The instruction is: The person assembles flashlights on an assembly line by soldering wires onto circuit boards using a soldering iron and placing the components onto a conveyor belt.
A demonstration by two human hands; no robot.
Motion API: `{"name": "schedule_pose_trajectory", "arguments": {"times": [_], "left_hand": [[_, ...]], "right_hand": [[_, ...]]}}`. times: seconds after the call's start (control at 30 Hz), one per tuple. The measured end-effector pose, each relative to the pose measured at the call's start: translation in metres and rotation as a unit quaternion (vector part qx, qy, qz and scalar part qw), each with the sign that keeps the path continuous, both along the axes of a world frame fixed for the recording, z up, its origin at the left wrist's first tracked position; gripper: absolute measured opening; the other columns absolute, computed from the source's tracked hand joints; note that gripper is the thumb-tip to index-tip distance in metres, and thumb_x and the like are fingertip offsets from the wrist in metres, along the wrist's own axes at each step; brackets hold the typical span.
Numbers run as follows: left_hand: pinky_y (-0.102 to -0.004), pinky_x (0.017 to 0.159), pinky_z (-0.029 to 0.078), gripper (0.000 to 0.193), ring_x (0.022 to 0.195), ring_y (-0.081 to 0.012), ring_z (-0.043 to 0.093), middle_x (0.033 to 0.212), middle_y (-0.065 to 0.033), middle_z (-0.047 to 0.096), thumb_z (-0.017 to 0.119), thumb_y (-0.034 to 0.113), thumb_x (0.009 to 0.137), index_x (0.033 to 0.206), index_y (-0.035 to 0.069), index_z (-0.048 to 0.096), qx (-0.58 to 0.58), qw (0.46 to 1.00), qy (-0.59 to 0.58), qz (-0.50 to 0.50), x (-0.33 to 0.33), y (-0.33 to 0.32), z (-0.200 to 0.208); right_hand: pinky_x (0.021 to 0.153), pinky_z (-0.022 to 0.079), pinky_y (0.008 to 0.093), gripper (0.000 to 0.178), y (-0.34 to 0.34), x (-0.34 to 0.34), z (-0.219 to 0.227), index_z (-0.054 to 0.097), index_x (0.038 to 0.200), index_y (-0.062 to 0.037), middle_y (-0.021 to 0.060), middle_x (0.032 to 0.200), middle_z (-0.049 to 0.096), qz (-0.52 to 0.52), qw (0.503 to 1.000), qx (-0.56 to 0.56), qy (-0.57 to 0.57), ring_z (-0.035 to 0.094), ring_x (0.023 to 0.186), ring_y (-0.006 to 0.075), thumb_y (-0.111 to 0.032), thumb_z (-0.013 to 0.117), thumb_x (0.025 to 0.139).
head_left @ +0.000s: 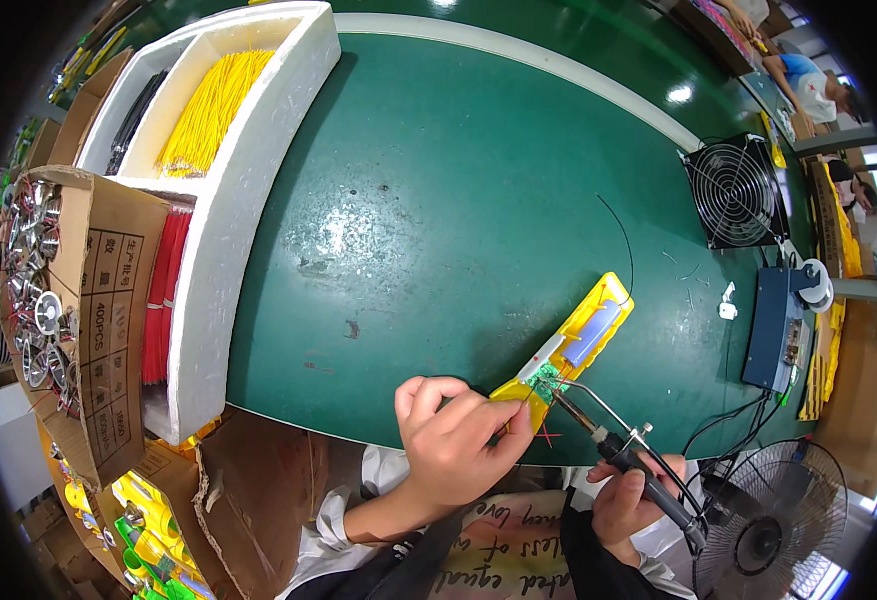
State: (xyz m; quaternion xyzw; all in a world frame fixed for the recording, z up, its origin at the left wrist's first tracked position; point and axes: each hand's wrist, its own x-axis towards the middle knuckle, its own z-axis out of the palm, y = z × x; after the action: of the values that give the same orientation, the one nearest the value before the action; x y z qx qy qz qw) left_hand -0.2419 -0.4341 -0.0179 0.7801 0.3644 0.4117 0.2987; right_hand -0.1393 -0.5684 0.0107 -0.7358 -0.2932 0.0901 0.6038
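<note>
A yellow plastic housing (613, 288) lies slantwise near the table's front edge. It holds a light-purple cylindrical battery (591, 333) and a small green circuit board (542, 381). My left hand (458, 435) is at the housing's near end, thumb and forefinger pinched on what looks like a thin wire beside the board. In my right hand (633, 500) is a soldering iron (620, 450) with a thin metal feed tube clamped to it. Its tip and the tube end meet at the board. Short red wire ends (548, 435) stick out by the near end.
At left stands a white foam box (213, 250) with yellow, black and red wires, beside a carton (113, 330) of round metal parts. At right are a square black fan (738, 190), a blue-grey box unit (770, 325) with a spool, and a caged fan (773, 520). People sit farther off.
</note>
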Motion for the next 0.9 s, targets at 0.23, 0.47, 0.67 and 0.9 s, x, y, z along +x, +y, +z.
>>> {"name": "schedule_pose_trajectory", "arguments": {"times": [0.23, 0.47, 0.67, 0.9], "left_hand": [[-0.0296, 0.062, 0.030, 0.014, 0.055, -0.0136, 0.043, 0.049, 0.0079, 0.044, 0.068, 0.004, 0.053, 0.058, 0.013, 0.059, 0.000, 1.000, -0.002, -0.001, -0.0005, 0.0001, -0.0011], [-0.0297, 0.062, 0.030, 0.014, 0.055, -0.0136, 0.043, 0.049, 0.0076, 0.043, 0.068, 0.003, 0.053, 0.058, 0.013, 0.059, -0.001, 1.000, -0.002, 0.003, 0.0003, -0.0008, -0.0016], [-0.0296, 0.062, 0.030, 0.015, 0.055, -0.0137, 0.042, 0.050, 0.0070, 0.041, 0.068, 0.003, 0.051, 0.059, 0.013, 0.059, 0.007, 1.000, -0.005, 0.005, 0.0013, -0.0001, -0.0016], [-0.0297, 0.062, 0.030, 0.016, 0.055, -0.0136, 0.043, 0.050, 0.0069, 0.042, 0.068, 0.002, 0.052, 0.060, 0.012, 0.059, 0.004, 1.000, -0.002, 0.005, 0.0000, -0.0002, -0.0021]], "right_hand": [[0.037, 0.041, 0.0249, 0.039, 0.0055, -0.0036, 0.0024, 0.036, 0.084, -0.0013, 0.0143, 0.055, 0.051, -0.012, 1.000, -0.003, 0.011, 0.048, 0.037, 0.0177, -0.033, 0.058, 0.079], [0.047, 0.046, 0.0251, 0.035, 0.0010, -0.0007, 0.0053, 0.036, 0.087, 0.0001, 0.0143, 0.058, 0.057, 0.025, 0.999, -0.008, 0.022, 0.056, 0.047, 0.0166, -0.029, 0.055, 0.083], [0.042, 0.044, 0.0251, 0.037, 0.0043, -0.0028, 0.0032, 0.036, 0.086, -0.0007, 0.0143, 0.056, 0.053, 0.006, 1.000, -0.005, 0.028, 0.052, 0.042, 0.0174, -0.031, 0.057, 0.081], [0.048, 0.047, 0.0256, 0.032, 0.0001, -0.0011, 0.0045, 0.035, 0.088, -0.0006, 0.0156, 0.061, 0.057, 0.036, 0.999, 0.003, 0.034, 0.056, 0.049, 0.0171, -0.025, 0.055, 0.083]]}}
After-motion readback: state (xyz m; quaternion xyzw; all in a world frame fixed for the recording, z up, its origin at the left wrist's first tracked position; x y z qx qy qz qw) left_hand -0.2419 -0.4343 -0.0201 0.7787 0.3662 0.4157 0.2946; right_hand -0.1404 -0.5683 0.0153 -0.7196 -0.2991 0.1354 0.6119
